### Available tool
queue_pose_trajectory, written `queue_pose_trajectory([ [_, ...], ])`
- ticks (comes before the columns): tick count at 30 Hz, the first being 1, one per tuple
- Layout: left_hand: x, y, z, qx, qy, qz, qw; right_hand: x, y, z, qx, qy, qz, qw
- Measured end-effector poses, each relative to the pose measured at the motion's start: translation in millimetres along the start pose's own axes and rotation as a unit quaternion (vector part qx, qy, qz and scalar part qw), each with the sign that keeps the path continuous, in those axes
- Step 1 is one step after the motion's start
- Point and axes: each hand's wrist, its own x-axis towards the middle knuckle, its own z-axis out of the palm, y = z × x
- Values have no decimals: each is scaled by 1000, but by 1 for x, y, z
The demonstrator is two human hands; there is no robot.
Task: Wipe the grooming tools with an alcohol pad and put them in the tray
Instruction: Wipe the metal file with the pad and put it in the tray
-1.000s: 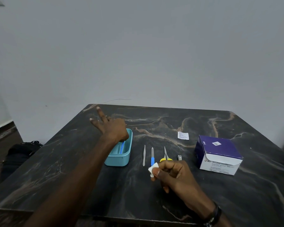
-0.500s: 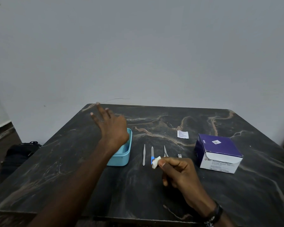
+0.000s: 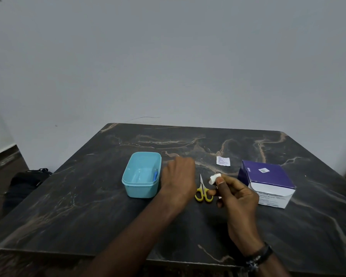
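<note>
**While your right hand pinches the pad, your left hand covers the tools**

While the folded white alcohol pad [image 3: 213, 178] sits pinched between your right hand's [image 3: 235, 193] thumb and curled fingers, that hand hangs just above the dark marble table [image 3: 88, 206]. At its nine o'clock lie the yellow-handled scissors [image 3: 203, 191], blades pointing to twelve o'clock, handles touching your fingertips or nearly so.

Your left hand [image 3: 179, 179] is back-up and blurred, at nine o'clock of the scissors and three o'clock of the light blue tray [image 3: 141, 188]. Its fingers are hidden behind the knuckles, so you cannot tell whether it holds anything.

The tray holds one blue tool [image 3: 155, 175] against its right wall.

At three o'clock of your right hand stands the purple-and-white swab box [image 3: 268, 181]. A torn white wrapper [image 3: 223, 161] lies at eleven o'clock of the box.
</note>
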Motion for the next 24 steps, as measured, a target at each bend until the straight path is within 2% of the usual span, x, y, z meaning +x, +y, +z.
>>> queue_pose_trajectory([
  [3, 5, -2, 16, 19, -28, -19, 999, 0, 0, 0, 5, 1, 1, 1000],
  [14, 11, -4, 35, 65, -56, -37, 996, -2, -2, 0, -4, -11, 5, 1000],
  [21, 3, -5, 30, 70, -33, -22, 997, -3, -1, 0, -13, -17, 13, 1000],
  [24, -12, -9, 21, -5, 9, -38, 999, -2, -1, 1, -16, -21, 15, 1000],
])
